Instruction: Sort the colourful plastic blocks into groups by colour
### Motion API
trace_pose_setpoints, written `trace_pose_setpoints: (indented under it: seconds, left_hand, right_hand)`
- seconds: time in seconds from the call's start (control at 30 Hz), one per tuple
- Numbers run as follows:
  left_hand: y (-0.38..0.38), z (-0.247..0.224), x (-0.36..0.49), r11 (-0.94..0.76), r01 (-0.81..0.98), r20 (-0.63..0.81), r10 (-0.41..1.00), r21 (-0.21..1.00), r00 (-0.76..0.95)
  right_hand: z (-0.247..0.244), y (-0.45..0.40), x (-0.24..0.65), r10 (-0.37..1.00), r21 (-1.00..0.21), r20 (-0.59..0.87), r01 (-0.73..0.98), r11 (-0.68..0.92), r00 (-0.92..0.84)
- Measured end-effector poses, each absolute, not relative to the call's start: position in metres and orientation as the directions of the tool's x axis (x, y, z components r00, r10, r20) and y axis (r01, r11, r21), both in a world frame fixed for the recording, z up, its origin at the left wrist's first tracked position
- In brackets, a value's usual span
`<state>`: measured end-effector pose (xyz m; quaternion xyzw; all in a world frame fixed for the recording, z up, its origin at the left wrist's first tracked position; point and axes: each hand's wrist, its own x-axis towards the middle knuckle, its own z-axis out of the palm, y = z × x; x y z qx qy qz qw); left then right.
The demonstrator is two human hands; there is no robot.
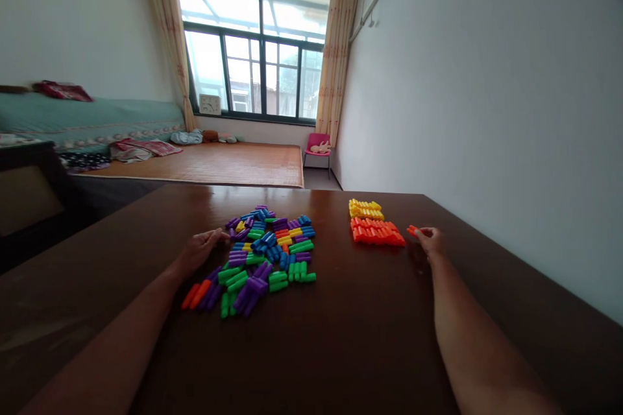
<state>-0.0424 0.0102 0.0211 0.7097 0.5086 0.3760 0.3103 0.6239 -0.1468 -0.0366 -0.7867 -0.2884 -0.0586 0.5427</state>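
Observation:
My right hand (430, 241) pinches a small orange tube-like plastic piece (413, 231) just right of a block of matching orange pieces (377, 232) laid side by side. Behind that block lies a group of yellow pieces (366, 209). At the left edge of a mixed pile (265, 245) of purple, green, blue, yellow and orange pieces is my left hand (202, 246). Its fingers are drawn together beside purple pieces (238, 233); whatever sits between the fingertips is too small to make out. Two orange pieces (196, 294) rest at the pile's near left.
Everything lies on a dark brown table (341, 337). A white wall (487, 110) runs along the right. Beyond the table are a bed with a woven mat (243, 162), a pink chair (318, 142) and a curtained window (263, 39). A dark cabinet (39, 194) stands at left.

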Motion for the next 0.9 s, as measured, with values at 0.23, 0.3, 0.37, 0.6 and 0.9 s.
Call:
trace_pose_setpoints:
  seconds: [0.23,0.3,0.37,0.6,0.9]
  left_hand:
    - [0.0,0.029,-0.038,-0.315,0.464,0.25,0.948,0.828,0.197]
    - [0.0,0.029,-0.037,-0.313,0.459,0.251,0.949,0.832,0.191]
    - [0.0,0.029,-0.037,-0.317,0.463,0.26,0.948,0.828,0.184]
    - [-0.001,0.029,-0.037,-0.335,0.511,0.275,0.942,0.792,0.192]
    - [0.0,0.031,-0.037,-0.335,0.538,0.25,0.942,0.774,0.225]
  right_hand:
    - [-0.046,-0.144,0.637,0.323,-0.827,0.308,0.42,-0.374,0.895]
    - [-0.048,-0.144,0.639,0.312,-0.84,0.299,0.404,-0.362,0.902]
    - [-0.048,-0.145,0.639,0.306,-0.842,0.304,0.405,-0.357,0.902]
    - [-0.043,-0.146,0.63,0.388,-0.766,0.342,0.493,-0.413,0.856]
    - [-0.03,-0.148,0.611,0.427,-0.696,0.411,0.58,-0.424,0.805]
